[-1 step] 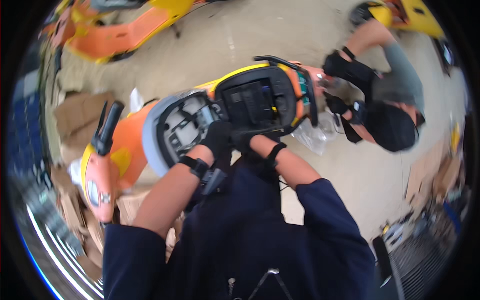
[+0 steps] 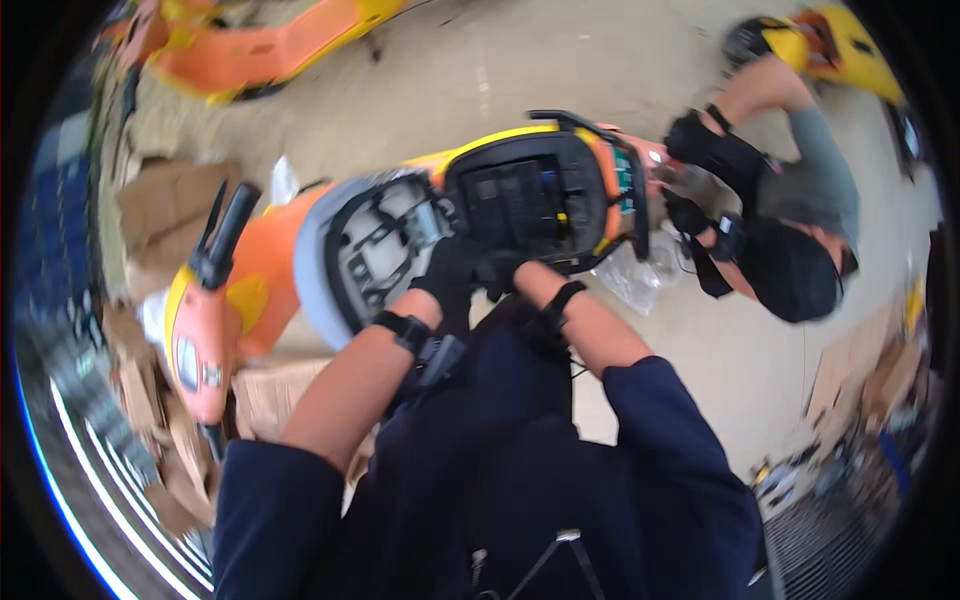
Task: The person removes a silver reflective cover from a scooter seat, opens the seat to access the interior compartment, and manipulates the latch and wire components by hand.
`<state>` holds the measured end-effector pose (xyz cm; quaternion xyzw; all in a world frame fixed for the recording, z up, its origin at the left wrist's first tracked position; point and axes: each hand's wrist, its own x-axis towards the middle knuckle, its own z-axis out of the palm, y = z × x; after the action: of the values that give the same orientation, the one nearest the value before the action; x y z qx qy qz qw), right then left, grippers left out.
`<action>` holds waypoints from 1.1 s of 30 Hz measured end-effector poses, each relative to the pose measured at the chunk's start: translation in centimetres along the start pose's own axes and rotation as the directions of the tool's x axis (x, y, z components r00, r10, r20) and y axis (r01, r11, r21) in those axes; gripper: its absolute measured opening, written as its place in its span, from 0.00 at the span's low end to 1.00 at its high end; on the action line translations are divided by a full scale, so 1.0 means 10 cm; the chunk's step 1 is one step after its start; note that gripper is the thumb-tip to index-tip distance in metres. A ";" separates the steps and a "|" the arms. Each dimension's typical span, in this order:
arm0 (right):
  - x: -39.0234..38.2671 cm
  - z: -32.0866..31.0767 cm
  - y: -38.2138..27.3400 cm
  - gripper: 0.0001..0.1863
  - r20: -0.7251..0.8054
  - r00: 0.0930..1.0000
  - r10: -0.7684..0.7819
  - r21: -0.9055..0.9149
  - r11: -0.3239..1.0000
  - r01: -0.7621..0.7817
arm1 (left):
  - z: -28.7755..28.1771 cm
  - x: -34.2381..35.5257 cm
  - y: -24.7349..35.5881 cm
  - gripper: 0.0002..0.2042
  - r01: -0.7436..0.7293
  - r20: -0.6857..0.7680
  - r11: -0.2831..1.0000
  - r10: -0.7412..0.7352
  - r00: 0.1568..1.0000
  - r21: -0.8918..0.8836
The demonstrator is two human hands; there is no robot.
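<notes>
My left hand, in a black glove, is at the inner edge of the raised seat, whose underside shows a metal bracket and pale fittings. My right hand, also black-gloved, is beside it at the near edge of the open black compartment of an orange-and-yellow scooter. Both sets of fingers are dark and blurred, so their grip cannot be made out. The handlebar with a black grip is to the left.
A co-worker bends at the scooter's right end, both gloved hands near it. More scooters stand behind. Cardboard lies on the left and at right. A clear plastic bag is on the floor.
The whole view has shifted slightly, so the scooter and co-worker sit a little further right. My hands stay at about the same spot on the scooter.
</notes>
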<state>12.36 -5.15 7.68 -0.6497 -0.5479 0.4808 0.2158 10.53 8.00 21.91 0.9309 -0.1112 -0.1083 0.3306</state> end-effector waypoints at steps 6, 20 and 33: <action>0.03 -0.50 0.01 0.09 -0.074 0.997 0.026 0.120 0.993 -0.017 | 0.33 -0.33 0.32 0.09 0.340 0.173 0.034 -0.811 0.559 -0.940; -0.11 -1.70 -0.47 0.11 0.148 0.981 -0.128 0.144 0.984 0.106 | 0.89 -0.58 0.11 0.13 0.470 -0.476 0.527 -0.848 0.235 -0.708; 0.30 -1.34 -0.89 0.18 -0.392 0.856 -0.336 -0.494 0.862 0.112 | 1.32 -0.62 -0.16 0.11 0.220 -0.429 0.458 -0.888 0.167 -0.862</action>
<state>19.18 3.60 19.69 -0.7074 -0.6504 0.1399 0.2388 1.19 3.11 11.72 0.6310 0.5005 0.2254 0.5482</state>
